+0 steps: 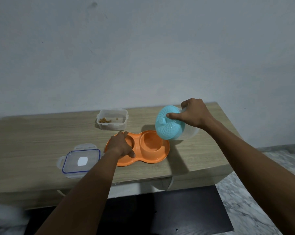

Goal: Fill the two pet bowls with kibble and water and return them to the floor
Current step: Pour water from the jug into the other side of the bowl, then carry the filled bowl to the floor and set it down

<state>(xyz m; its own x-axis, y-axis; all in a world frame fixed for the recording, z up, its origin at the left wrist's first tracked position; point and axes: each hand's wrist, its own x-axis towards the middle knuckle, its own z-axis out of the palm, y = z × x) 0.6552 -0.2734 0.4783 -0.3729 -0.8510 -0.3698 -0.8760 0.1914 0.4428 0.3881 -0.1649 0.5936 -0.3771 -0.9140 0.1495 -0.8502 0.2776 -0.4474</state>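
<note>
An orange double pet bowl (158, 157) lies on the wooden table (33, 138). My left hand (120, 145) rests over its left bowl and grips the rim, hiding what is inside. The right bowl (151, 142) is open to view. My right hand (192, 114) holds a clear jug with a light blue lid (168, 124), tipped toward the right bowl, its lid edge just above the bowl's rim. A clear kibble container (112, 122) stands behind the bowls with a few brown pieces left in it.
The container's clear lid with a blue seal (80, 161) lies on the table to the left of the bowls. The table stands against a pale wall. Below its front edge are a dark mat (185, 211) and marbled floor (262, 192) at the right.
</note>
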